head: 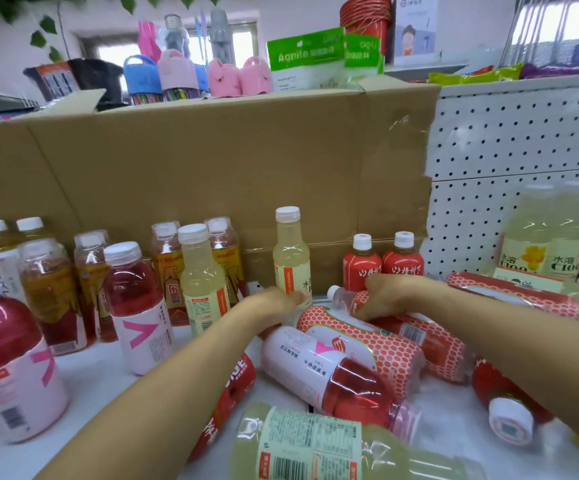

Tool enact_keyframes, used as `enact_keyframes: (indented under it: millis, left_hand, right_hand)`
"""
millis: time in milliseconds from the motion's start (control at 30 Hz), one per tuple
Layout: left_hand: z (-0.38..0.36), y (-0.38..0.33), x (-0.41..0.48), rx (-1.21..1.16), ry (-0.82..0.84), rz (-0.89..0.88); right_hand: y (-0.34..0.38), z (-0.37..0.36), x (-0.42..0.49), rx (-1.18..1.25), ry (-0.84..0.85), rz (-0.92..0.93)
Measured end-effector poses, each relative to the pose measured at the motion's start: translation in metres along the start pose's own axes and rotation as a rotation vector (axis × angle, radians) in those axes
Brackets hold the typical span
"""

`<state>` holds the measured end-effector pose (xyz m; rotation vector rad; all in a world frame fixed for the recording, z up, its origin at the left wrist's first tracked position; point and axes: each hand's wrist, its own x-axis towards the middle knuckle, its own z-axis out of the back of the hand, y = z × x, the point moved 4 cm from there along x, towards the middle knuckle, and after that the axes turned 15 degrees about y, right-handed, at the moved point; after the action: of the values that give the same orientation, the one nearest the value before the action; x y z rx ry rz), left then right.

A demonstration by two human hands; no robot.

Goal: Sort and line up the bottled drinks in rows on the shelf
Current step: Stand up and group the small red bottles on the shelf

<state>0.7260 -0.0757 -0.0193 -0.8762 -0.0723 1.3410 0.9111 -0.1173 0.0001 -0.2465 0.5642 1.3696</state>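
My left hand point(276, 301) reaches to the foot of an upright pale yellow bottle point(291, 252) near the cardboard wall, and its fingers close round the bottle's base. My right hand point(383, 291) grips a lying bottle with a red honeycomb label point(345, 299), its white cap pointing left. More honeycomb bottles point(367, 337) lie in a heap under and in front of both hands. A red drink with a pink-and-white label point(329, 368) lies across them. Two small red-labelled bottles point(381, 263) stand behind my right hand.
Upright bottles stand in rows on the left: red drinks point(135, 306), amber ones point(52, 292), a pale yellow one point(201, 278). A brown cardboard box point(211, 161) walls the back, white pegboard point(523, 140) to its right. Pale yellow bottles point(544, 237) stand far right; another point(315, 448) lies in front.
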Motion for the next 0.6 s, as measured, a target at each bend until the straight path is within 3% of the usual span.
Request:
enact_keyframes:
  millis: [100,300,400,600]
  left_hand:
    - [-0.002,0.005,0.006,-0.106,0.011,0.001]
    - [0.003,0.014,0.005,-0.259,0.005,-0.004]
    - [0.003,0.017,0.008,-0.373,0.03,0.014]
    - [-0.003,0.013,0.007,-0.491,0.062,0.017]
  right_hand:
    - [-0.007,0.006,-0.008,0.112,-0.079,0.07]
    - [-0.016,0.045,-0.046,0.576,-0.397,0.406]
    - [-0.016,0.038,-0.043,0.649,-0.491,0.486]
    - [-0.013,0.034,-0.038,0.627,-0.413,0.414]
